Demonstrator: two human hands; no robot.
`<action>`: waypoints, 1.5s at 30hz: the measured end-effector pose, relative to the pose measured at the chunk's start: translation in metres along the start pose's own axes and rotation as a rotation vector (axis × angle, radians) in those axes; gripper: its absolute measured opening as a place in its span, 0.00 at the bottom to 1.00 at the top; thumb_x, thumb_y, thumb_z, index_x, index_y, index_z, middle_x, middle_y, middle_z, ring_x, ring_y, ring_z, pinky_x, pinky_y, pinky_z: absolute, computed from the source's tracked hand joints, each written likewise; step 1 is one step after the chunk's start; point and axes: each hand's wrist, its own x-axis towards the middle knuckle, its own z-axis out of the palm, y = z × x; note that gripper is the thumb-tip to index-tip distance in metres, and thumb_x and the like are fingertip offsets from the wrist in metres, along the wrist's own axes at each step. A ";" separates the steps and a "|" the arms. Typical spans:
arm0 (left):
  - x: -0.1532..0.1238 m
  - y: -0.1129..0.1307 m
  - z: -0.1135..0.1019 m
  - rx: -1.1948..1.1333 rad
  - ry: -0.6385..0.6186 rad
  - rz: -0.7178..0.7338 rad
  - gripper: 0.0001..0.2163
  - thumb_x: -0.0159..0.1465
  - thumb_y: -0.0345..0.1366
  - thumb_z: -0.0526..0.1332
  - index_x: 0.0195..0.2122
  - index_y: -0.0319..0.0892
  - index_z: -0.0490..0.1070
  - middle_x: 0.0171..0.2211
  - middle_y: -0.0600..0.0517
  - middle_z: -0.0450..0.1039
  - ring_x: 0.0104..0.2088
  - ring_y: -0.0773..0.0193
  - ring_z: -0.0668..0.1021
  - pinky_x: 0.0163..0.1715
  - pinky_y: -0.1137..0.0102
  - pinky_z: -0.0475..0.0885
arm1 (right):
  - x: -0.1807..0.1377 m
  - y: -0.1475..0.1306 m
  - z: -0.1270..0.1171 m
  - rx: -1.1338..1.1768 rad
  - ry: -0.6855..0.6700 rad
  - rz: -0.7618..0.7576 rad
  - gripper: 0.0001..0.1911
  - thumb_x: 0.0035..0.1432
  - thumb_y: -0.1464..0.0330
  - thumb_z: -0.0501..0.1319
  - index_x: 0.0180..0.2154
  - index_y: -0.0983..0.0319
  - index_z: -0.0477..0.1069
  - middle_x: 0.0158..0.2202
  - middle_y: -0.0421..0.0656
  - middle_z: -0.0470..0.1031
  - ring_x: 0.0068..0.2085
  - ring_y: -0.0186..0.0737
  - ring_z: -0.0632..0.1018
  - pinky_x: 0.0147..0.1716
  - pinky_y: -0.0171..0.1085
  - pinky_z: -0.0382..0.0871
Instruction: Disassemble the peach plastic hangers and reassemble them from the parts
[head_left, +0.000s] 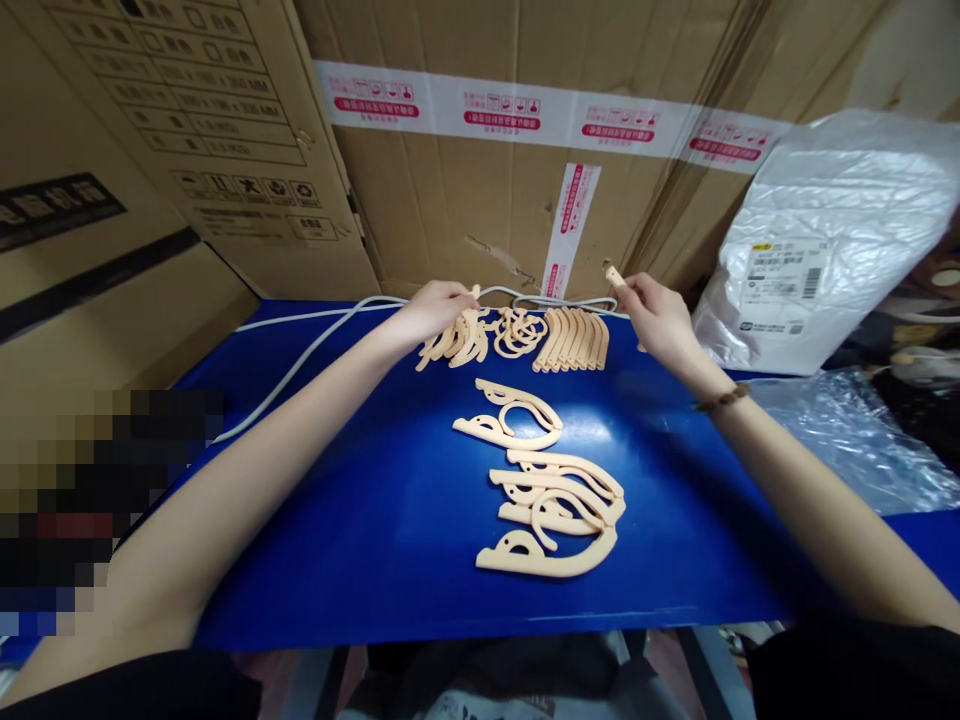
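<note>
My left hand (439,312) is closed at the back of the blue table, with the tip of a beige hanger arm (475,291) showing at its fingers. Beneath it lies a pile of loose curved hanger arms (466,342). At the right, my right hand (661,318) grips another beige hanger arm (614,275), raised above the table; the fingers cover much of it. Between the hands are a heap of hanger hooks (517,333) and a neat row of hanger arms (574,340). Nearer to me lie a folded hanger (544,415) and several more in an overlapping stack (577,565).
Cardboard boxes (465,200) wall off the back and left of the blue table (360,540). A white cable (292,375) runs along the rear. On the right stand a white plastic parcel (832,220) and crumpled clear film (855,430).
</note>
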 end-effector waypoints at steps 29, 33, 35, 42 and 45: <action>-0.050 0.014 -0.001 0.440 -0.892 0.365 0.40 0.49 0.49 0.71 0.61 0.41 0.63 0.60 0.39 0.66 0.59 0.45 0.69 0.56 0.61 0.65 | -0.055 0.007 0.023 -0.191 -0.072 -0.453 0.14 0.68 0.72 0.53 0.49 0.63 0.75 0.51 0.49 0.79 0.50 0.50 0.79 0.45 0.42 0.72; -0.035 0.005 0.004 0.197 -0.785 0.269 0.23 0.51 0.50 0.69 0.43 0.40 0.72 0.42 0.48 0.75 0.42 0.55 0.75 0.40 0.68 0.68 | -0.065 -0.035 0.022 0.110 -0.202 -0.538 0.13 0.70 0.62 0.56 0.46 0.62 0.75 0.47 0.47 0.79 0.49 0.45 0.78 0.48 0.41 0.71; -0.030 0.004 0.004 0.041 -0.681 0.206 0.18 0.55 0.48 0.66 0.39 0.40 0.73 0.35 0.51 0.74 0.36 0.60 0.75 0.34 0.70 0.66 | -0.064 -0.053 0.027 0.188 -0.274 -0.538 0.16 0.68 0.58 0.60 0.50 0.62 0.75 0.47 0.48 0.78 0.46 0.45 0.78 0.45 0.41 0.71; -0.035 0.020 -0.002 -0.587 -0.466 0.020 0.13 0.57 0.40 0.69 0.41 0.39 0.78 0.35 0.49 0.79 0.33 0.66 0.78 0.32 0.74 0.70 | -0.033 -0.070 0.034 0.437 -0.204 -0.456 0.07 0.64 0.67 0.62 0.43 0.62 0.73 0.36 0.43 0.77 0.35 0.39 0.78 0.35 0.37 0.71; -0.033 0.030 0.000 -0.716 -0.248 0.015 0.08 0.64 0.39 0.65 0.35 0.37 0.76 0.38 0.47 0.80 0.37 0.66 0.80 0.34 0.74 0.71 | -0.026 -0.077 0.029 0.335 -0.081 -0.474 0.08 0.66 0.67 0.58 0.46 0.62 0.70 0.38 0.44 0.76 0.35 0.40 0.77 0.34 0.38 0.70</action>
